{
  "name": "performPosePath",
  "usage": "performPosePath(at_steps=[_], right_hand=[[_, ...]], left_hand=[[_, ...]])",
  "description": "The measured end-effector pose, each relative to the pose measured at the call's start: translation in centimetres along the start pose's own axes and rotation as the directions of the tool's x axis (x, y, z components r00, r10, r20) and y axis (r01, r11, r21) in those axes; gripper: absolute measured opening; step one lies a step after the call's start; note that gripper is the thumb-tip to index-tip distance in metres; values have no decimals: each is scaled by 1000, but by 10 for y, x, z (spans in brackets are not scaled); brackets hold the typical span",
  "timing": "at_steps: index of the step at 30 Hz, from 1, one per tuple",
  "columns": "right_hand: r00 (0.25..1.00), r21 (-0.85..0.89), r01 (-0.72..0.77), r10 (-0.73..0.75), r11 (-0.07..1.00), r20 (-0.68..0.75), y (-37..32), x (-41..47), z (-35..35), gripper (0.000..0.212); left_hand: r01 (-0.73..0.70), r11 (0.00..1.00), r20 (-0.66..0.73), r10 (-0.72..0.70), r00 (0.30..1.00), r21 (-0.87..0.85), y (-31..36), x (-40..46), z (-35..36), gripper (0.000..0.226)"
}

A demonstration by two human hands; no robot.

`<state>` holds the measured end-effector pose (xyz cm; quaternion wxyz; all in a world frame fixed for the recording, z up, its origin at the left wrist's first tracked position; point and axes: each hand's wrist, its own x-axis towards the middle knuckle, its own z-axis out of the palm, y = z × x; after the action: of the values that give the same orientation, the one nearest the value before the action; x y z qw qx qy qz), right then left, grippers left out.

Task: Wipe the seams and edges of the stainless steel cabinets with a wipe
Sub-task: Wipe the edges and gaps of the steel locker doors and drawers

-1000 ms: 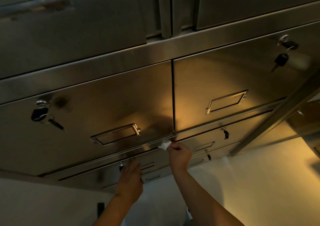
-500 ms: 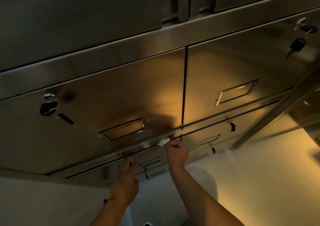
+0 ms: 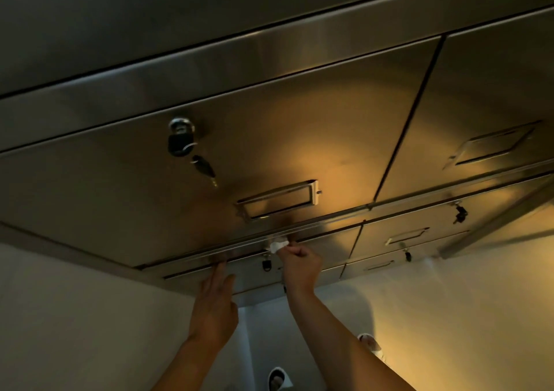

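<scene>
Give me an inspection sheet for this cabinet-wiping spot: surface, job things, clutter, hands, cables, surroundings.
Surface: brushed stainless steel cabinet front, drawers shut, warm glare at centre.
Job's things: small white crumpled wipe pressed at the horizontal seam below the recessed metal drawer handle.
Clutter: black-headed key in the round lock with a second key hanging from its ring; smaller keys in lower drawers.
Hands: right hand pinches the wipe; left hand flat, fingers straight against the lower drawer edge.
Cables: nothing seen.
Surroundings: pale floor; white shoes below.
</scene>
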<state>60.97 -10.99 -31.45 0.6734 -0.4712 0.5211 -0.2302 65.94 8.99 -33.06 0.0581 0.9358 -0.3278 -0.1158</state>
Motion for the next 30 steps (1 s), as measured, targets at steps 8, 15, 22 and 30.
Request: performPosePath(at_steps=[8,15,22,30], right_hand=[[996,46,-20,16,999,87,21,-37,47,29],[987,19,-2,-2,1000,160,38,-61,79,30],[969,1,-45,44,999,244,58,-81,112,38],[949,-73,6,17,997,315,76,-107,149,32]], left_hand=[[80,995,-37,-83,996,-63,-39,-19,2,78],[175,981,-66,-180,981,-78,-56,-29,2,69],[225,965,-90,-238,967,-135,-81,-37,-1,66],[265,953,-62,-276,959,-146,-91,-41,-7,64]])
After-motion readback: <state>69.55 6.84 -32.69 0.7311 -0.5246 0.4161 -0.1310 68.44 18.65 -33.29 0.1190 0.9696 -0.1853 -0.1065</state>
